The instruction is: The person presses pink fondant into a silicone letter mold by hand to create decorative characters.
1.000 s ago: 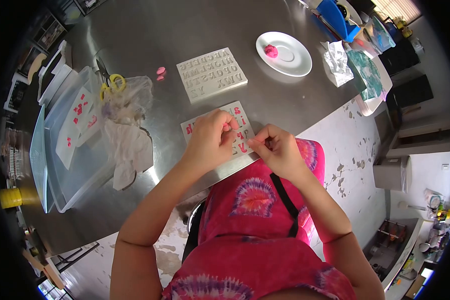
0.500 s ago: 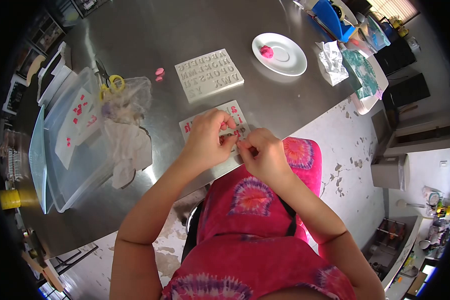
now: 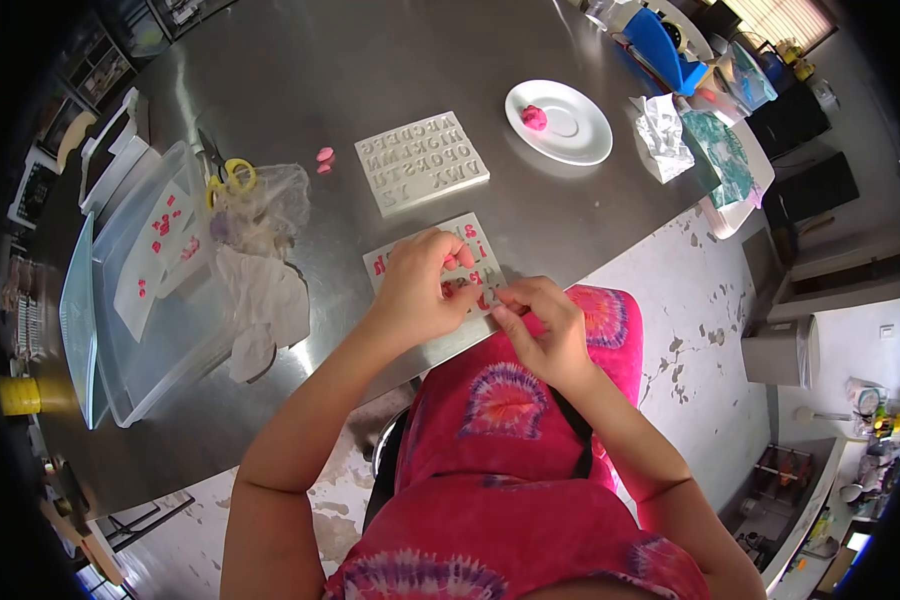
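At the desk's (image 3: 370, 60) near edge lies a white, pink-filled letter mould (image 3: 384, 263), the left hand (image 3: 420, 292) curled shut on it, the right hand (image 3: 542, 332) pinched closed at its corner; it looks light and floppy, best held by its edges.

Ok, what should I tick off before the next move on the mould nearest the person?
1. Left hand rests on the near letter mould, steadying it: ok.
2. Right hand has its fingertips at the mould's near edge: ok.
3. What the right fingertips pinch: cannot tell, too small.
4. Near mould lies wholly on the steel table: cannot tell, since it sits at the edge and the hands cover it.
5. Pink clay lump sits on the saucer: ok.
6. Alphabet mould shows no pink in its cavities: ok.
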A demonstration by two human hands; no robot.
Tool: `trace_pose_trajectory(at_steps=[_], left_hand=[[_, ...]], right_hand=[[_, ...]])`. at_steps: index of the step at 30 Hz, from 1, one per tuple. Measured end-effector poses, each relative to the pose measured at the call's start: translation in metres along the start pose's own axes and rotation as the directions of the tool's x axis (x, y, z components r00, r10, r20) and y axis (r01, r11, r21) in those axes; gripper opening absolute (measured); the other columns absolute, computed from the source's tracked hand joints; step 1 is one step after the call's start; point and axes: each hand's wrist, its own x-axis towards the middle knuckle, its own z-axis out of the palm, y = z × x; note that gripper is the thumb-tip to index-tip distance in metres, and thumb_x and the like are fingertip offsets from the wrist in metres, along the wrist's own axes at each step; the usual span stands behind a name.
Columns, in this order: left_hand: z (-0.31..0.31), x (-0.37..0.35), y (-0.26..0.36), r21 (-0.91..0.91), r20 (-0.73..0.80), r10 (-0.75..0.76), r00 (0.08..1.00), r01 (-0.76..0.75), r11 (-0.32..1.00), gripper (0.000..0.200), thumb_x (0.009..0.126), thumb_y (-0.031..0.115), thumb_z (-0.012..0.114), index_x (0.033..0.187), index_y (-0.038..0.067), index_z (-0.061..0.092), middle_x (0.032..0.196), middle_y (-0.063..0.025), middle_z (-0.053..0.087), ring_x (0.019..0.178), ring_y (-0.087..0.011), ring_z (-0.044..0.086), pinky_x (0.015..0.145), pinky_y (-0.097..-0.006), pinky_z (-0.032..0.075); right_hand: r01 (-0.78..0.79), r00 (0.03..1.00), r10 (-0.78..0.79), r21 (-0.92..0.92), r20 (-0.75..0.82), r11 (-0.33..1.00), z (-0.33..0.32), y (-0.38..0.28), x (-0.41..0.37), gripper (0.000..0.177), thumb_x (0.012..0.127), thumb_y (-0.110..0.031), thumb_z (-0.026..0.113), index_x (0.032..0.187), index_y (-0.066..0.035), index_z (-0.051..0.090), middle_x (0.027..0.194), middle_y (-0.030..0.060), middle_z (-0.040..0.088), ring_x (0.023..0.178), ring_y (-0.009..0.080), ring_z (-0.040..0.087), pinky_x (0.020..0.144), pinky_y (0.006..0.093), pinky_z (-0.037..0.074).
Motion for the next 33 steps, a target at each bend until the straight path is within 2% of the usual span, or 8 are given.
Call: trace_pose_trajectory(at_steps=[4, 6, 9, 15, 25, 28, 30, 33], left_hand=[[-0.004, -0.002, 0.013, 0.139, -0.008, 0.033, 0.999, -0.032, 0.99, 0.032, 0.06, 0.009, 0.075, 0.083, 0.008, 0.053, 0.081, -0.0075, 0.056, 0.077, -0.0256, 0.057, 0.074, -0.0384, 0.042], [-0.003, -0.001, 0.015, 0.168, 0.016, 0.023, 1.0, -0.025, 0.985, 0.036, 0.06, 0.009, 0.075, 0.087, 0.009, 0.052, 0.085, -0.0073, 0.056, 0.081, -0.0262, 0.057, 0.078, -0.0395, 0.039], [0.001, -0.001, 0.013, 0.206, -0.023, 0.082, 0.996, -0.075, 0.976, 0.038, 0.059, 0.009, 0.077, 0.087, 0.007, 0.052, 0.085, -0.0069, 0.054, 0.076, -0.0242, 0.05, 0.07, -0.0369, 0.04], [0.007, -0.003, 0.013, 0.24, -0.037, 0.076, 0.996, -0.065, 0.969, 0.042, 0.059, 0.006, 0.074, 0.094, 0.008, 0.051, 0.092, -0.0073, 0.055, 0.09, -0.0266, 0.054, 0.082, -0.0393, 0.038], [0.011, -0.003, 0.017, 0.302, -0.053, 0.026, 0.998, -0.009, 0.953, 0.054, 0.06, 0.005, 0.072, 0.107, 0.007, 0.046, 0.097, -0.0092, 0.052, 0.094, -0.0265, 0.055, 0.084, -0.041, 0.036], [0.007, -0.005, 0.016, 0.277, -0.019, 0.012, 1.0, -0.006, 0.961, 0.054, 0.061, 0.002, 0.07, 0.109, 0.007, 0.046, 0.1, -0.0095, 0.051, 0.095, -0.027, 0.054, 0.085, -0.0413, 0.035], [0.003, -0.005, 0.015, 0.226, 0.015, 0.073, 0.997, -0.075, 0.971, 0.052, 0.063, -0.001, 0.066, 0.11, 0.006, 0.046, 0.102, -0.0101, 0.051, 0.097, -0.0272, 0.053, 0.086, -0.0411, 0.034], [0.001, -0.005, 0.01, 0.13, 0.021, 0.022, 1.0, -0.024, 0.991, 0.05, 0.065, -0.004, 0.061, 0.111, 0.006, 0.046, 0.102, -0.0106, 0.051, 0.099, -0.027, 0.052, 0.088, -0.0404, 0.033]], right_hand=[[-0.073, 0.997, 0.073, 0.0, -0.012, 0.997, 0.002, 0.003, 0.009, 0.008, 0.079, 0.0, 0.069, 0.084, 0.002, 0.065, 0.077, 0.01, 0.06, 0.059, 0.0157, 0.06, 0.053, 0.0256, 0.05], [-0.348, 0.937, 0.35, 0.128, 0.003, 0.929, 0.004, 0.005, 0.015, 0.007, 0.077, -0.001, 0.07, 0.08, 0.002, 0.065, 0.073, 0.0089, 0.06, 0.057, 0.0153, 0.06, 0.054, 0.0256, 0.049], [-0.418, 0.906, 0.411, 0.073, 0.097, 0.905, 0.005, 0.007, 0.019, 0.009, 0.073, -0.002, 0.072, 0.076, 0.001, 0.064, 0.072, 0.0091, 0.059, 0.055, 0.0144, 0.058, 0.052, 0.0266, 0.048], [-0.278, 0.953, 0.287, -0.097, 0.094, 0.956, 0.001, 0.0, 0.025, 0.016, 0.073, -0.002, 0.075, 0.071, 0.0, 0.06, 0.064, 0.0029, 0.055, 0.054, 0.0051, 0.05, 0.049, 0.023, 0.042], [-0.383, 0.911, 0.386, -0.051, 0.142, 0.922, -0.002, 0.004, 0.03, 0.015, 0.076, -0.004, 0.074, 0.071, 0.001, 0.061, 0.064, 0.0034, 0.058, 0.051, 0.0051, 0.051, 0.047, 0.0235, 0.042], [-0.441, 0.871, 0.451, -0.095, 0.194, 0.892, 0.001, -0.001, 0.032, 0.014, 0.076, -0.005, 0.073, 0.07, 0.001, 0.061, 0.064, 0.0042, 0.058, 0.052, 0.0061, 0.052, 0.048, 0.0244, 0.043], [-0.219, 0.97, 0.226, -0.076, 0.094, 0.973, 0.007, 0.0, 0.027, 0.009, 0.072, -0.001, 0.071, 0.071, 0.0, 0.062, 0.071, 0.0137, 0.061, 0.054, 0.0217, 0.06, 0.052, 0.0333, 0.048], [-0.196, 0.974, 0.206, -0.111, 0.093, 0.974, 0.009, -0.002, 0.028, 0.009, 0.072, -0.001, 0.071, 0.072, 0.0, 0.062, 0.072, 0.014, 0.062, 0.055, 0.0222, 0.061, 0.052, 0.0333, 0.048]])
